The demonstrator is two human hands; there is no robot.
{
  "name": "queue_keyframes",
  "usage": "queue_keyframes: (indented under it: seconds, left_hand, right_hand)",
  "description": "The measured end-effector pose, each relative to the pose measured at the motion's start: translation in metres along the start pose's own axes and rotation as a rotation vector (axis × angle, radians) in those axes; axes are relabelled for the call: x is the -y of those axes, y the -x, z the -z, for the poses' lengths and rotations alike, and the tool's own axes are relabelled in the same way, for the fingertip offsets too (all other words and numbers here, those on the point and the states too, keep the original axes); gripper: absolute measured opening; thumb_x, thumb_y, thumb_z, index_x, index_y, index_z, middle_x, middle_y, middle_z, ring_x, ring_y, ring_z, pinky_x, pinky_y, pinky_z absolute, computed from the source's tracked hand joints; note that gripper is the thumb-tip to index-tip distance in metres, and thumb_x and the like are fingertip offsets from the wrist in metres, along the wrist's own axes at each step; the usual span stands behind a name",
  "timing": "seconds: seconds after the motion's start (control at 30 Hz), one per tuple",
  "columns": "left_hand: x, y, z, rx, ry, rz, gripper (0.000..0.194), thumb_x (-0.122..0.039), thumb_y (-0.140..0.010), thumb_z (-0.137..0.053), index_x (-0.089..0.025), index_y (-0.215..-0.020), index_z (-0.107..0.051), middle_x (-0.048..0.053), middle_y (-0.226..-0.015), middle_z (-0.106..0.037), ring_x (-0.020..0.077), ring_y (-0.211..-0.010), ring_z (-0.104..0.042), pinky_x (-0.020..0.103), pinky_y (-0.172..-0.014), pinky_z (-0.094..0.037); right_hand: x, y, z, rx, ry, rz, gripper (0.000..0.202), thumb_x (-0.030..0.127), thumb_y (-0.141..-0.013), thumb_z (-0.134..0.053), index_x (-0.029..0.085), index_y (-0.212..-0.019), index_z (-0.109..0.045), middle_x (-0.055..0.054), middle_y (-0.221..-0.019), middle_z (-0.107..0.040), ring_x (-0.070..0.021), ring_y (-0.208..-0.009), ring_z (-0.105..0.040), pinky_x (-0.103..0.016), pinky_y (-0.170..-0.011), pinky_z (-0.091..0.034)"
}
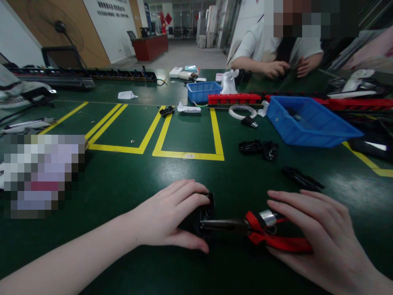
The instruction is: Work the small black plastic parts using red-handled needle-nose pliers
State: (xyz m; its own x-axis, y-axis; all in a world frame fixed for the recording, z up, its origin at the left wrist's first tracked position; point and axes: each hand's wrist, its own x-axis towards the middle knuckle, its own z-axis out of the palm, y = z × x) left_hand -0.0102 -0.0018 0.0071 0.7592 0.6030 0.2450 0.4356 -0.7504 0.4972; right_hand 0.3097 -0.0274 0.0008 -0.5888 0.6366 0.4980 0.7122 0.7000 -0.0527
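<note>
My left hand (172, 215) is closed around a small black plastic part (208, 209), mostly hidden by the fingers and thumb. A pair of long-nose pliers (258, 229) with red and black handles points left, and its tips meet this part. Around the handles lies my right hand (322, 229), its fingers long and loosely bent over the grips. Farther up the table are black plastic pieces (259, 148) and another elongated black piece (302, 179).
A large blue bin (313, 123) stands at the right, a smaller blue bin (204, 91) farther back. Near them lie a roll of white tape (242, 111) and a red strip (235, 98). Yellow tape (188, 155) marks the green table. Across it sits another person (276, 61).
</note>
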Motion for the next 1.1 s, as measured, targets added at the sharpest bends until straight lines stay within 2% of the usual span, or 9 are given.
queue_keyframes:
  seconds: [0.17,0.33,0.63,0.8,0.93,1.1]
  left_hand:
    - [-0.0002,-0.001,-0.0006,-0.013,0.006,-0.016,0.058,-0.056,-0.085,-0.065,-0.015,-0.125,-0.053,0.017,-0.132,-0.057,0.0307,-0.122,-0.055,0.048,-0.103,-0.049]
    - [-0.0006,-0.0009,-0.0004,-0.03,0.007,-0.027,0.058,-0.055,-0.084,-0.067,-0.015,-0.123,-0.053,0.017,-0.132,-0.057,0.0314,-0.123,-0.055,0.048,-0.101,-0.05]
    - [-0.0002,0.0004,-0.0014,-0.05,-0.01,-0.025,0.061,-0.053,-0.084,-0.067,-0.015,-0.128,-0.049,0.018,-0.134,-0.057,0.0321,-0.125,-0.054,0.05,-0.104,-0.049]
    - [-0.0003,0.0007,-0.0017,-0.057,-0.028,-0.05,0.063,-0.052,-0.085,-0.068,-0.014,-0.131,-0.048,0.019,-0.135,-0.056,0.0311,-0.126,-0.054,0.049,-0.107,-0.047]
    - [-0.0003,0.0005,-0.0036,-0.069,-0.034,-0.069,0.061,-0.053,-0.084,-0.068,-0.015,-0.128,-0.051,0.019,-0.134,-0.057,0.0307,-0.125,-0.055,0.051,-0.109,-0.045]
    - [-0.0003,-0.001,-0.0038,-0.066,-0.045,-0.07,0.057,-0.052,-0.085,-0.067,-0.013,-0.123,-0.053,0.019,-0.13,-0.059,0.0306,-0.122,-0.057,0.051,-0.107,-0.047]
  right_hand:
    - [0.0033,-0.0008,-0.0003,-0.004,0.034,-0.056,0.082,0.017,-0.084,-0.062,0.037,-0.153,-0.024,-0.006,-0.127,-0.065,-0.0379,-0.113,-0.062,-0.062,-0.098,-0.044]
    - [0.0011,-0.0022,-0.0015,-0.024,0.06,-0.007,0.082,0.015,-0.084,-0.062,0.033,-0.155,-0.023,-0.009,-0.128,-0.063,-0.0357,-0.117,-0.059,-0.057,-0.098,-0.045]
    - [0.003,-0.0021,-0.0016,0.067,0.024,-0.069,0.082,0.017,-0.087,-0.056,0.04,-0.155,-0.017,-0.008,-0.13,-0.061,-0.0392,-0.118,-0.057,-0.062,-0.098,-0.043]
    - [0.0,-0.002,-0.0024,0.1,0.009,-0.028,0.072,0.02,-0.088,-0.054,0.033,-0.153,-0.025,-0.011,-0.128,-0.061,-0.0372,-0.115,-0.058,-0.056,-0.094,-0.045]
    - [-0.0033,-0.0003,-0.0044,0.137,-0.008,0.032,0.058,0.034,-0.092,-0.052,0.024,-0.147,-0.038,-0.013,-0.126,-0.061,-0.0323,-0.111,-0.059,-0.05,-0.091,-0.047]
    - [-0.0051,0.0016,-0.0062,0.164,-0.072,0.031,0.058,0.047,-0.089,-0.057,0.023,-0.141,-0.047,-0.012,-0.12,-0.065,-0.0285,-0.103,-0.062,-0.046,-0.087,-0.049]
